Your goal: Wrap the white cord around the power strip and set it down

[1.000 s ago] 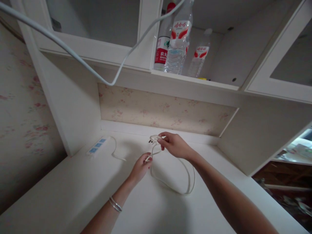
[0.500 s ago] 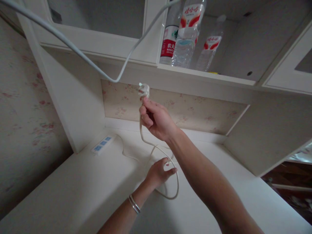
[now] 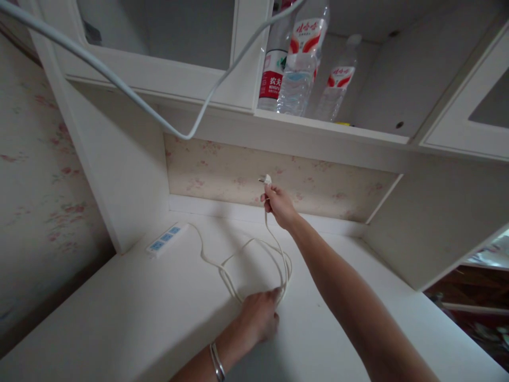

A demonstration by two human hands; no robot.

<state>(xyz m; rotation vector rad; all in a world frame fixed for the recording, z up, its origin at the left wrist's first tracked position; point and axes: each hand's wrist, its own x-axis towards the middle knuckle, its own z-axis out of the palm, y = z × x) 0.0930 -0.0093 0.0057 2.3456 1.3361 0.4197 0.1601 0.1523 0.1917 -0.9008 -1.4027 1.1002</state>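
My right hand (image 3: 281, 208) is closed on the base of a white power plug (image 3: 268, 180), held up in front of the papered back panel with its prongs pointing left. From the plug a white power cord (image 3: 287, 262) hangs down into loose loops on the desk. My left hand (image 3: 260, 314), with two silver bangles (image 3: 217, 362) at the wrist, is low over the near side of the loops, its fingers curled in at the cord. The cord runs left to a white power strip (image 3: 167, 240) with blue socket faces, lying by the left side panel.
A thick white cable (image 3: 131, 93) droops across the upper left, in front of the cabinet. Plastic water bottles (image 3: 296, 85) stand on the open shelf above. Side panels (image 3: 429, 212) bound the white desktop (image 3: 167, 307).
My right hand has moved away and to the right with the plug, now lower in view. My left hand has come down nearer me with the cord, and the loops have spread on the desk.
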